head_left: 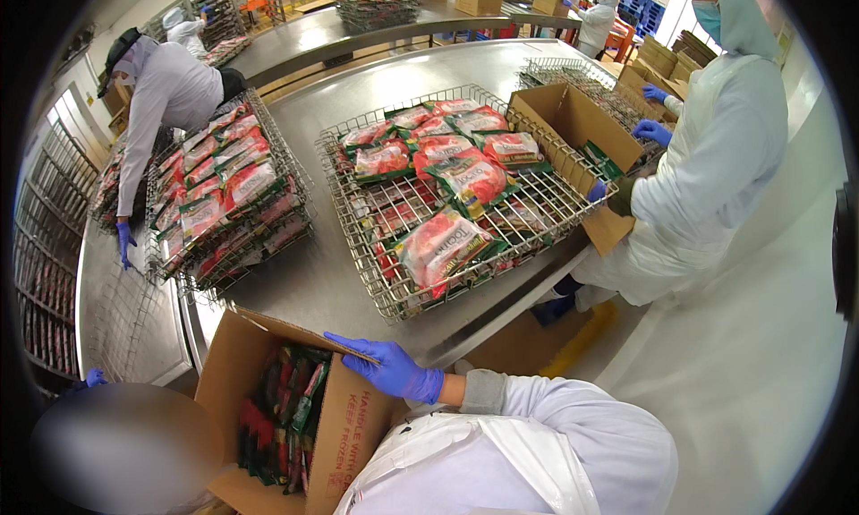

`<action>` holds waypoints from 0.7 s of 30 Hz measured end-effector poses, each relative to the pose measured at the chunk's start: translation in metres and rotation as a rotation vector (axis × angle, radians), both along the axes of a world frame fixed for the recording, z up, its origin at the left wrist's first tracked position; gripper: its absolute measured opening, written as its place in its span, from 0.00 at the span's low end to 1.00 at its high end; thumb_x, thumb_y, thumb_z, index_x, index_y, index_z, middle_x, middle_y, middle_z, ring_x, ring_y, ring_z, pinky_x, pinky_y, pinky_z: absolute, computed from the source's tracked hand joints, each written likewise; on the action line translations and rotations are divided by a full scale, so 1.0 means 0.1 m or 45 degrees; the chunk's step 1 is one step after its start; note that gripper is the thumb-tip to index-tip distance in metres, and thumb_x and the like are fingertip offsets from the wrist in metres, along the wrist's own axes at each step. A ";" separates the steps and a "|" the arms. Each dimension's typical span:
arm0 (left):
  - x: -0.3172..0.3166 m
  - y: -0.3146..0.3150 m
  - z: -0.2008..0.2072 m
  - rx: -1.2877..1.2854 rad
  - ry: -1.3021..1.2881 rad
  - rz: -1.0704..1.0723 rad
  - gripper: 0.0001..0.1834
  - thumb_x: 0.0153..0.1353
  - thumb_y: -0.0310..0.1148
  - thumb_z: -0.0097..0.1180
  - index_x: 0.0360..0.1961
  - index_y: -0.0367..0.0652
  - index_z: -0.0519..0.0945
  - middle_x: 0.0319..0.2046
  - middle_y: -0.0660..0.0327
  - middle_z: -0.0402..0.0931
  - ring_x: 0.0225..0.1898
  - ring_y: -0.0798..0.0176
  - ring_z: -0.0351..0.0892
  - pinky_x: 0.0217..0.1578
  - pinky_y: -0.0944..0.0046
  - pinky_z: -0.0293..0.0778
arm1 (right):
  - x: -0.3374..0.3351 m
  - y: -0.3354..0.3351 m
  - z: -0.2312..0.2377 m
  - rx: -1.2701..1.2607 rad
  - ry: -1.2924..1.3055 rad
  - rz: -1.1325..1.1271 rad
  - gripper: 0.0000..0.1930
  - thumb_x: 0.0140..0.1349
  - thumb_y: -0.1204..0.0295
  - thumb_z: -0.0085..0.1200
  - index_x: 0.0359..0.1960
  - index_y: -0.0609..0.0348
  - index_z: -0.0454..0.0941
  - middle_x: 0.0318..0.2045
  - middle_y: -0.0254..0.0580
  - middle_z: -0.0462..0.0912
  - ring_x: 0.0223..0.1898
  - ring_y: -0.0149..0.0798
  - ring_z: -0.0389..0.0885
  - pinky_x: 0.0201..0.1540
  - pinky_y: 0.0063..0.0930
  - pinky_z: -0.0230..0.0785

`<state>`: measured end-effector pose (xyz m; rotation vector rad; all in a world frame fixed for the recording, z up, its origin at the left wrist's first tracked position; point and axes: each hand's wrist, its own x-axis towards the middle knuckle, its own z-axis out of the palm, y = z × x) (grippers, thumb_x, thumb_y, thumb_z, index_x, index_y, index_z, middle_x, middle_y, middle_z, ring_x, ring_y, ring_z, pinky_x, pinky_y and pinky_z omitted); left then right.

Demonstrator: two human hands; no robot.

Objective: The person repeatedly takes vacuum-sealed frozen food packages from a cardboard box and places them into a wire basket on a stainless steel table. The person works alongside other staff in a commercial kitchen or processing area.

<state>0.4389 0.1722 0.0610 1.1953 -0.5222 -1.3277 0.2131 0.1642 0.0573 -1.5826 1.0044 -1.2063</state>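
An upright cardboard box (351, 425) stands in front of me at the lower left, with its top open. Several red and green plastic packets (284, 408) are packed on edge inside it. My right hand (394, 369), in a blue glove, comes in from the right and grips the box's upper flap, its fingers lying along the edge. I cannot see my left hand. Beyond the box, a wire basket (376, 278) on the steel table holds several red-and-white packets (447, 246) with green edges, lying flat, some overlapping.
To the left, stacked wire baskets (304, 215) hold more packets; a co-worker (174, 81) leans over there. At the right, another co-worker (716, 175) has hands at an open cardboard box (559, 112). A blurred shape (125, 448) fills the lower left. The steel table (295, 291) has a front edge.
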 end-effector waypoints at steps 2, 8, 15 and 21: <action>-0.02 -0.02 0.00 0.004 -0.012 -0.010 0.31 0.67 0.58 0.41 0.62 0.50 0.67 0.54 0.58 0.69 0.53 0.57 0.70 0.54 0.52 0.67 | 0.01 -0.02 -0.03 0.012 -0.062 -0.006 0.24 0.69 0.63 0.50 0.65 0.47 0.66 0.53 0.52 0.78 0.54 0.44 0.79 0.54 0.32 0.71; -0.16 -0.26 -0.01 0.007 -0.002 -0.095 0.31 0.67 0.58 0.41 0.63 0.50 0.67 0.55 0.58 0.69 0.53 0.57 0.70 0.54 0.51 0.66 | -0.07 -0.03 -0.05 -0.102 0.189 -0.035 0.25 0.70 0.60 0.47 0.68 0.44 0.61 0.52 0.56 0.78 0.52 0.52 0.79 0.53 0.36 0.72; -0.27 -0.37 0.01 -0.002 0.002 -0.146 0.31 0.67 0.58 0.41 0.63 0.51 0.67 0.55 0.58 0.69 0.54 0.56 0.69 0.54 0.50 0.66 | -0.19 0.09 0.25 0.040 0.331 0.169 0.26 0.70 0.61 0.45 0.69 0.43 0.58 0.45 0.61 0.79 0.43 0.58 0.81 0.48 0.41 0.74; -0.30 -0.39 0.02 -0.002 -0.003 -0.157 0.31 0.66 0.58 0.41 0.63 0.51 0.67 0.56 0.58 0.68 0.54 0.56 0.69 0.55 0.49 0.65 | -0.02 0.00 0.09 -0.322 0.347 0.026 0.24 0.69 0.63 0.47 0.66 0.49 0.63 0.39 0.59 0.80 0.32 0.58 0.81 0.37 0.43 0.75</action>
